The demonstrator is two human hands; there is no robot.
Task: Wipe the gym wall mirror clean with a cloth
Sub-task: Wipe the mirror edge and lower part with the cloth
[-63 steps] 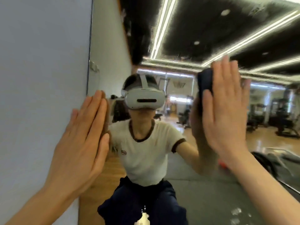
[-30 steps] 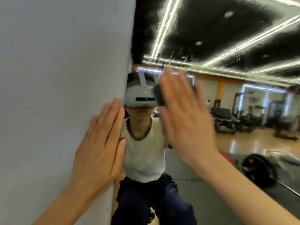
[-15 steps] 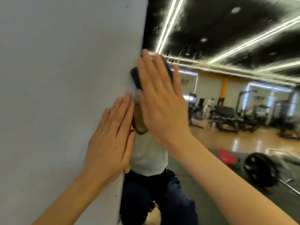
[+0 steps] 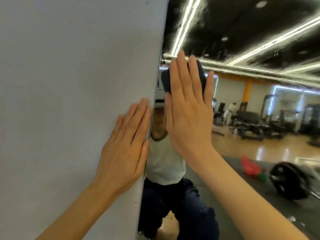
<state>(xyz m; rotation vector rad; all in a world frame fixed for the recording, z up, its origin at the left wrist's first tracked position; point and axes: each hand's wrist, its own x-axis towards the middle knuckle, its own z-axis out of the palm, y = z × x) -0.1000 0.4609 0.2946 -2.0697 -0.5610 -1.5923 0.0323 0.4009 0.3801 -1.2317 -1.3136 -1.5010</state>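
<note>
At the mirror's (image 4: 259, 118) left edge, one dark cloth (image 4: 166, 80) lies pinned flat to the glass under the right hand (image 4: 188, 115), its fingers straight and pressing. The left hand (image 4: 124, 153), also flat and holding nothing, braces on the grey wall (image 4: 69, 84) just beside. The unwiped glass runs rightward from both hands, so the right hand is nearer.

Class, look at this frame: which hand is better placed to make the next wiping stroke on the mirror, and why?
Right. The right hand already presses the dark cloth flat against the mirror; the left hand rests on the wall, holding nothing.
</note>
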